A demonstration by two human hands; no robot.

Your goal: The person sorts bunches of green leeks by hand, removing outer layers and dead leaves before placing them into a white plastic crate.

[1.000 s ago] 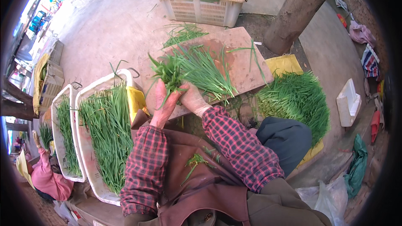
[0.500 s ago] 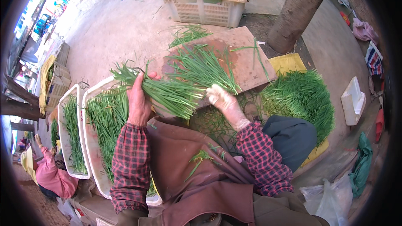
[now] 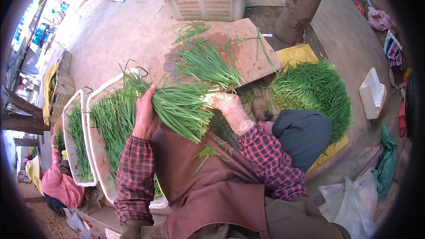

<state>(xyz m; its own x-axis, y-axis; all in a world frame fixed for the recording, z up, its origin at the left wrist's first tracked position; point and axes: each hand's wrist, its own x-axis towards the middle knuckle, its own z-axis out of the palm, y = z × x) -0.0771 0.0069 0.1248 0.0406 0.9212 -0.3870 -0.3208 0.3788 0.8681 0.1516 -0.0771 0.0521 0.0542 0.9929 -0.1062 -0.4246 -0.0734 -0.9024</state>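
A thick bunch of garlic chives (image 3: 181,108) lies across my left hand (image 3: 146,113), which is closed round its leafy part. Its pale stem ends fan out toward the lower right. My right hand (image 3: 228,108), in a thin whitish glove, is at the upper edge of those ends, its fingertips pinched on stems there and partly hidden. Beyond both hands, a loose pile of garlic chives (image 3: 208,64) rests on a worn board (image 3: 250,40). A brown apron (image 3: 186,163) covers my lap, with a few stray leaves on it.
Two white crates (image 3: 104,175) of chives stand at the left. A large heap of chives (image 3: 314,88) lies on yellow sheeting at the right. Ahead are a covered crate (image 3: 203,6) and a tree trunk (image 3: 305,6). Another person in pink (image 3: 62,186) sits far left.
My right hand has come in against the bunch and its fingers have closed at the stem ends. The bunch's stem ends have spread and tipped lower. The whole view has shifted slightly.
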